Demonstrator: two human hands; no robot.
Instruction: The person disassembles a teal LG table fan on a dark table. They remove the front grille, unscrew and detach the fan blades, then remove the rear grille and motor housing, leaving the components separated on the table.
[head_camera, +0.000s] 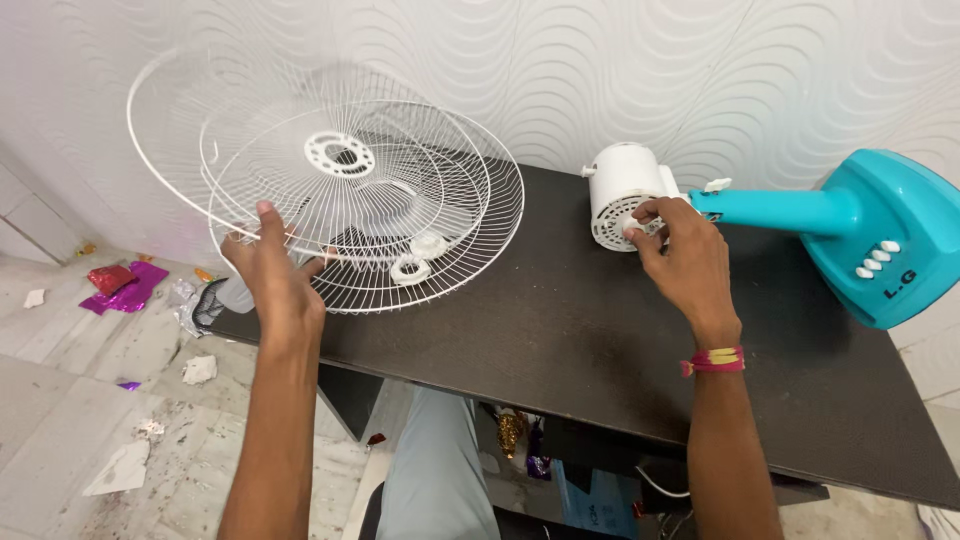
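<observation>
While scraps of paper (122, 468) and a crumpled purple foil wrapper (128, 288) litter the tiled floor at eight o'clock, a dark table (560, 330) fills the middle of the view against a white wavy-patterned wall (620, 70). Two white wire fan guards (400, 200) overlap at ten o'clock, one lying on the table's far left corner, the other tilted up above it. A small white ring-shaped nut (409, 268) and a round white cap (430, 245) sit among the wires of the lower guard. At two o'clock a fan lies on its side: one white motor housing (622, 193), a turquoise neck (780, 210) and a turquoise base (885, 235) with four white buttons. The left hand (272, 272) is closed on the raised guard's rim, thumb up. The right hand (678, 245) pinches narrowly at the front face of the motor housing, fingertips touching it; a red and yellow thread band (714, 360) circles that wrist.
</observation>
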